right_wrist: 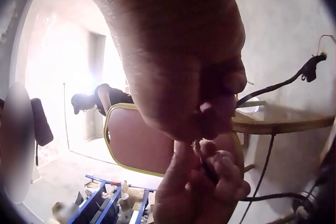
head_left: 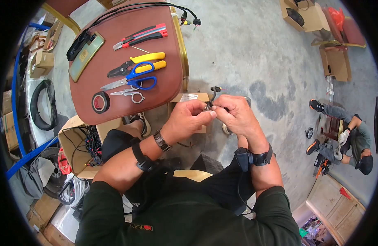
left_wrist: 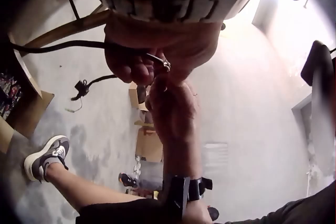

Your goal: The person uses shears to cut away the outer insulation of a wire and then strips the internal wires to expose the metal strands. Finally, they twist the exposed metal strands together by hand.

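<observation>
In front of the person's lap, the left hand [head_left: 187, 119] and right hand [head_left: 236, 112] meet fingertip to fingertip over a black cable [head_left: 213, 96]. Thumb and fingers of the left hand pinch it; a short bare wire end [left_wrist: 166, 66] shows between the hands in the left wrist view. The right hand [right_wrist: 184, 71] pinches at the same spot, its fingers partly hiding the wires. Past the hands, a length of cable ends in a small black connector [left_wrist: 81, 88] with a thin wire hanging from it.
A brown-red chair seat [head_left: 84, 98] at left bears a utility knife [head_left: 142, 37], yellow-handled wire strippers [head_left: 148, 61], blue scissors [head_left: 142, 76], small folding scissors [head_left: 133, 93], black tape [head_left: 100, 102], a phone [head_left: 86, 57] and black cables. A box of wires [head_left: 72, 151] stands below. Another person [head_left: 353, 139] sits at right.
</observation>
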Tool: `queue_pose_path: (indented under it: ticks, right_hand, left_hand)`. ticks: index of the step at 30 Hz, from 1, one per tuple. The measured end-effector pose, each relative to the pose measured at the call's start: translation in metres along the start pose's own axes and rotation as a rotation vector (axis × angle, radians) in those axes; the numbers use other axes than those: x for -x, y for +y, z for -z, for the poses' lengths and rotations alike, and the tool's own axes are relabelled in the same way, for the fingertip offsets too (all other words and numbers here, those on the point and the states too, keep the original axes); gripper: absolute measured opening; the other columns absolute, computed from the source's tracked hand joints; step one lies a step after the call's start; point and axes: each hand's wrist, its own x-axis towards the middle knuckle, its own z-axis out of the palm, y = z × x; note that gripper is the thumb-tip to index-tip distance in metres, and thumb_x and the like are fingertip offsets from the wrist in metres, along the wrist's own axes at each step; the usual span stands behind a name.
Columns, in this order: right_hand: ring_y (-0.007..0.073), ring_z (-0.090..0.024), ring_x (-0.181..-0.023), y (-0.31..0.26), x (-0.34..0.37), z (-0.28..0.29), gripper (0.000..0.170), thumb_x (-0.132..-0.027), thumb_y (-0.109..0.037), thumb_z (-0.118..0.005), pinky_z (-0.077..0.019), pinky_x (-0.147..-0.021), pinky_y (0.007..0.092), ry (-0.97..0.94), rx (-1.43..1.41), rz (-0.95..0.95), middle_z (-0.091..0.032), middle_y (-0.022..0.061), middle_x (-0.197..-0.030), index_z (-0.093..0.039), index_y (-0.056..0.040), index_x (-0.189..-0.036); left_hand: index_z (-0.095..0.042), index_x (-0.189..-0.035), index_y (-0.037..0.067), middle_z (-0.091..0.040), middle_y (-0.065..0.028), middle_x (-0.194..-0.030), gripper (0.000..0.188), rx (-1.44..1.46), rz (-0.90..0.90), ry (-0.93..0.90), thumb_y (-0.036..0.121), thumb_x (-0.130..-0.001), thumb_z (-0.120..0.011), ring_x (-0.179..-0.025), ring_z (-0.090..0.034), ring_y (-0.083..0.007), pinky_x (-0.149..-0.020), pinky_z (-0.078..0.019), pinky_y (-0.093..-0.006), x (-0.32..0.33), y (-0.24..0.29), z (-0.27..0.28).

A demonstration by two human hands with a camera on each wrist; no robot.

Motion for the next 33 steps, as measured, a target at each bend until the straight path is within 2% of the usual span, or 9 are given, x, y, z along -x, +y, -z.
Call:
queue_pose_path:
  ticks: [2,5,9,13,17,18,22,26,33]
  right_hand:
    - [0.0289,-0.062,-0.063,0.002,0.0,0.0,0.01,-0.084,-0.008,-0.06,-0.0492,-0.061,0.036,-0.004,0.033,0.004,-0.064,0.0142,-0.073,-0.064,0.0007,-0.082]
    - [0.014,-0.055,-0.058,-0.001,0.0,-0.001,0.008,-0.083,-0.005,-0.063,-0.0445,-0.054,0.0309,0.022,0.059,-0.014,-0.06,0.0105,-0.067,-0.067,0.0011,-0.083]
    - [0.0153,-0.058,-0.059,0.008,-0.001,-0.003,0.009,-0.084,-0.008,-0.064,-0.0465,-0.056,0.0317,0.01,0.044,-0.001,-0.062,0.0125,-0.068,-0.068,0.0005,-0.085]
    - [0.0162,-0.062,-0.062,0.011,0.002,-0.007,0.014,-0.086,-0.012,-0.063,-0.0491,-0.06,0.0324,-0.012,0.035,-0.098,-0.065,0.0158,-0.071,-0.07,-0.0004,-0.087]
    - [0.0152,-0.065,-0.069,0.017,-0.002,-0.001,0.033,-0.094,-0.027,-0.053,-0.0509,-0.061,0.0306,-0.213,-0.301,-0.406,-0.072,0.0095,-0.082,-0.07,0.0017,-0.093]
    - [0.0146,-0.065,-0.071,0.017,-0.003,0.002,0.044,-0.1,-0.037,-0.049,-0.0517,-0.06,0.028,-0.27,-0.35,-0.446,-0.072,0.0082,-0.095,-0.069,0.0018,-0.102]
    - [0.011,-0.064,-0.07,0.02,-0.003,-0.014,0.052,-0.106,-0.045,-0.043,-0.0494,-0.058,0.021,-0.155,-0.702,-0.512,-0.069,0.0084,-0.104,-0.057,0.0002,-0.127]
    - [0.0062,-0.058,-0.067,0.02,-0.001,-0.039,0.037,-0.105,-0.03,-0.051,-0.0448,-0.054,0.0208,0.113,-1.267,-0.465,-0.065,0.0049,-0.099,-0.057,-0.0009,-0.128]
    - [0.0051,-0.048,-0.06,0.023,-0.005,-0.021,0.024,-0.1,-0.017,-0.061,-0.0396,-0.051,0.0212,0.206,-1.313,-0.191,-0.067,0.006,-0.101,-0.061,-0.0028,-0.119]
  left_hand:
    - [-0.064,-0.104,0.001,-0.065,-0.0021,-0.079,0.024,-0.096,-0.083,0.099,0.013,-0.087,-0.076,-0.069,-0.06,-0.0059,-0.061,-0.0496,-0.0218,-0.002,-0.002,0.0]
    - [-0.063,-0.11,0.0,-0.066,-0.0024,-0.084,0.031,-0.388,-0.327,0.204,0.01,-0.085,-0.078,-0.071,-0.061,-0.007,-0.061,-0.0506,-0.0241,-0.005,0.005,0.003]
    - [-0.067,-0.103,-0.001,-0.067,-0.0103,-0.084,0.023,-0.692,-0.665,0.202,0.008,-0.084,-0.077,-0.069,-0.065,-0.0154,-0.062,-0.0513,-0.0283,-0.008,0.004,0.003]
    - [-0.068,-0.099,0.0,-0.068,-0.016,-0.084,0.016,-0.661,-0.647,0.221,0.005,-0.084,-0.071,-0.069,-0.067,-0.0293,-0.063,-0.0524,-0.0342,-0.007,0.005,0.0]
    - [-0.068,-0.1,-0.001,-0.07,-0.0145,-0.084,0.015,-0.566,-0.601,0.265,0.002,-0.085,-0.069,-0.071,-0.07,-0.0219,-0.064,-0.0534,-0.0306,-0.003,0.012,-0.006]
    - [-0.068,-0.1,-0.002,-0.07,-0.0142,-0.085,0.015,-0.54,-0.611,0.274,0.001,-0.085,-0.069,-0.072,-0.07,-0.0203,-0.064,-0.0535,-0.0298,-0.005,0.011,-0.005]
    - [-0.067,-0.103,-0.004,-0.072,-0.0118,-0.089,0.017,-0.418,-0.587,0.275,-0.002,-0.086,-0.067,-0.077,-0.07,-0.0149,-0.068,-0.0555,-0.028,-0.004,0.013,-0.003]
    - [-0.066,-0.109,-0.003,-0.072,-0.0092,-0.101,0.021,-0.242,-0.644,0.208,-0.005,-0.088,-0.067,-0.083,-0.068,-0.0118,-0.074,-0.0564,-0.0266,-0.007,-0.003,-0.001]
    - [-0.06,-0.115,-0.002,-0.07,-0.0082,-0.096,0.027,0.102,-0.358,0.098,-0.004,-0.088,-0.066,-0.081,-0.068,-0.0135,-0.071,-0.0571,-0.0283,-0.001,0.006,-0.005]
